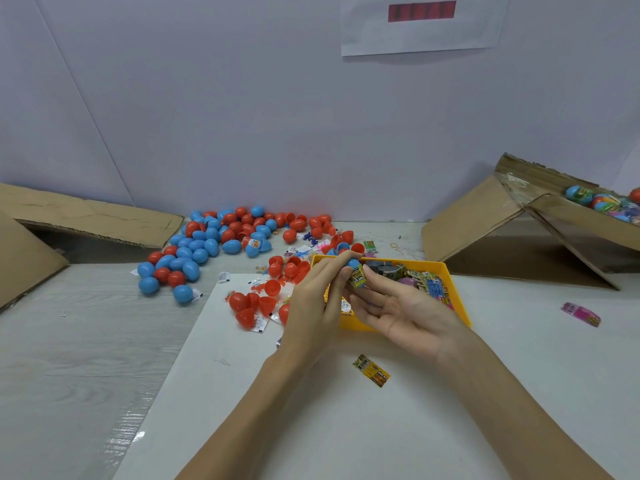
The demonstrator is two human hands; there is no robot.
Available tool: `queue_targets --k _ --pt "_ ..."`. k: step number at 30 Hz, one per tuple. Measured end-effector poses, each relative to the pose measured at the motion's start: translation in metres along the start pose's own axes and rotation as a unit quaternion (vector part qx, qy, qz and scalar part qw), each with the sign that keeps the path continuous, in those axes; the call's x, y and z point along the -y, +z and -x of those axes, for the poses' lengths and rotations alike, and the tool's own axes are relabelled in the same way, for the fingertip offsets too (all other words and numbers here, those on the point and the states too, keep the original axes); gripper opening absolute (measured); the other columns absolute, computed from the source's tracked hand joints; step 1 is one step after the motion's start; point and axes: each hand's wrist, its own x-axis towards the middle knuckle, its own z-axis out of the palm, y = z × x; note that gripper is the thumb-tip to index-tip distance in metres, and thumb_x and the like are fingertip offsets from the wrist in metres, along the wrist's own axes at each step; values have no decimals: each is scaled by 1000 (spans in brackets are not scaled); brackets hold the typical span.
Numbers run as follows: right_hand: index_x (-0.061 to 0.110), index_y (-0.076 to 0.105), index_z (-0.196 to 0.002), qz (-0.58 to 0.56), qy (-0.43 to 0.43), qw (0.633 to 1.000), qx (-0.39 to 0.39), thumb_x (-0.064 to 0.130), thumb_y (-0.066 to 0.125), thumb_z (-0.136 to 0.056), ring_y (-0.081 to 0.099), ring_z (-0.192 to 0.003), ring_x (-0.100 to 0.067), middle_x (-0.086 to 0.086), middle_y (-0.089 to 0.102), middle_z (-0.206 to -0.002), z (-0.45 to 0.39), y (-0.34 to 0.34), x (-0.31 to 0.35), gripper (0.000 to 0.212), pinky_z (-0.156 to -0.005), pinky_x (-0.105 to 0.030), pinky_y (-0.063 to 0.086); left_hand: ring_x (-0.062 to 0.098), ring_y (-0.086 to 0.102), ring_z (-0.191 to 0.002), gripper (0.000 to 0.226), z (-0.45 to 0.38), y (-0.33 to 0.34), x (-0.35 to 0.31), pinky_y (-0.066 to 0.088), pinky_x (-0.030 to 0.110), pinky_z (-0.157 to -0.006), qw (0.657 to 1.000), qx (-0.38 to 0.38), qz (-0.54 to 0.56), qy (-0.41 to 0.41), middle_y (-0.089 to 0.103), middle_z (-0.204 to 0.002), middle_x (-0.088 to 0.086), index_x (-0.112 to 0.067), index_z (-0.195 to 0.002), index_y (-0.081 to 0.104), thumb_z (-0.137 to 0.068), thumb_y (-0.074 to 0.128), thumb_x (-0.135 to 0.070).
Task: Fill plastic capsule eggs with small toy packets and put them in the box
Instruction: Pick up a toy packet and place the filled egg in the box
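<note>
Lying along the far left edge of the table (69, 341), a flattened cardboard sheet (90, 216) rests against the pale wall. Just to its right spreads a loose heap of blue and red capsule eggs (214, 244), closed ones toward the back and a cluster of open red halves (256, 303) nearer the white sheet (311, 427) that covers the middle of the table; small paper slips and clear wrappers are scattered among them. Above the near edge of a yellow tray (460, 299), the left hand (311, 306) reaches forward with its fingers extended and close together, their tips pinching the top of a blue capsule egg (356, 271) that has a yellow-green toy packet (356, 279) pushed partway into it. The right hand (405, 313) lies palm up beside it, fingers mostly straight and spread, with thumb and forefinger touching the packet's lower side. The tray holds a jumble of more printed packets (429, 282). One loose yellow packet (371, 370) lies on the white sheet in front of the hands, and a pink packet (581, 314) lies well apart to the right. At far right stands a tilted cardboard box (502, 230), its open top showing several filled eggs (602, 202) inside.
</note>
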Motion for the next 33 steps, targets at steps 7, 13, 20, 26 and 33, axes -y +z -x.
queue_targets --k 7,13,20,26,33 --pt "5 71 -117 0 -6 1000 -12 17 78 -82 78 -95 -28 -20 76 -108 1 1 0 38 -86 -35 63 13 63 -120 30 2 5 0 52 29 -97 999 -4 -5 31 69 -124 3 -5 -132 65 -106 49 -5" --pt "5 77 -111 6 0 1000 9 18 75 -91 77 -98 -28 -21 75 -116 1 1 0 24 -84 -34 64 9 65 -116 28 2 3 4 54 29 -95 999 -25 -15 28 71 -118 0 -6 -125 68 -105 49 -3" --pt "14 84 -99 28 -14 999 20 21 74 -91 75 -107 -28 -20 75 -118 -1 -2 1 14 -83 -33 63 11 61 -124 30 -2 -2 0 51 29 -101 999 16 28 5 69 -126 -9 -17 -132 67 -106 52 -13" --pt "-3 69 -125 42 -53 998 10 11 67 -95 76 -102 -26 -22 74 -119 -4 -3 -1 33 -78 -27 62 15 63 -121 31 -4 -6 3 53 37 -100 999 8 51 -7 71 -123 -8 -17 -130 69 -104 56 -7" --pt "5 68 -126 160 -150 976 -12 14 67 -97 75 -106 -20 -9 78 -114 -4 -5 -4 30 -83 -23 61 6 63 -122 26 -4 -4 1 51 24 -101 993 5 94 -77 72 -120 -17 -26 -125 72 -101 63 -26"
